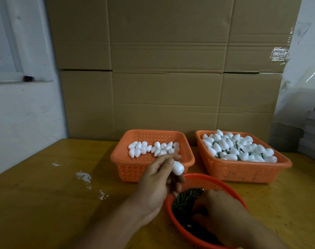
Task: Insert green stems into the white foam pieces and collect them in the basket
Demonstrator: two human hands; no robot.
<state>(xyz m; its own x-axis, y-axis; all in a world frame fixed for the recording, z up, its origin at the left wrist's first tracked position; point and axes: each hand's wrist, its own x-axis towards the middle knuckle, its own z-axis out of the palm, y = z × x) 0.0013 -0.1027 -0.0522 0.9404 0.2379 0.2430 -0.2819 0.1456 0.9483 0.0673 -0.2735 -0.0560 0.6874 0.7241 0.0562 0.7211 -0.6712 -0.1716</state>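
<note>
From the head view, the left hand [158, 184] is hovering just in front of the left orange basket [120, 157], its grip pinching one smooth, egg-shaped white foam piece [178, 168] between thumb and fingertips, blunt end pointing toward the round bowl. That round red-orange bowl [172, 218] is sitting nearest the person, a perforated plastic colander with a thin curved rim, and it is holding a dark tangle of short green stems [185, 198]. The right hand [223, 212] is reaching down into the bowl, fingers curled in among the stems; whether that grip is actually pinching one I cannot tell, since the fingertips are lying hidden under the hand.

Behind the bowl and to its left, the left orange basket is showing a square shape with rounded corners and lattice-punched walls, with a thin scatter of bare foam pieces [153, 148] lying along its far side. Behind the bowl and to its right, the second orange basket [242, 171] is sitting heaped with finished foam pieces [237, 148], green stems poking out between them. The two baskets are standing just beside each other, a narrow gap between.

Everything is resting on a worn yellow wooden desk [45, 203], with white foam crumbs [84, 177] scattered left of the bowl, where a wide bare stretch is running out to the desk's left edge. Flat brown corrugated cardboard [171, 69] is standing upright right behind the baskets, closing off the far side.
</note>
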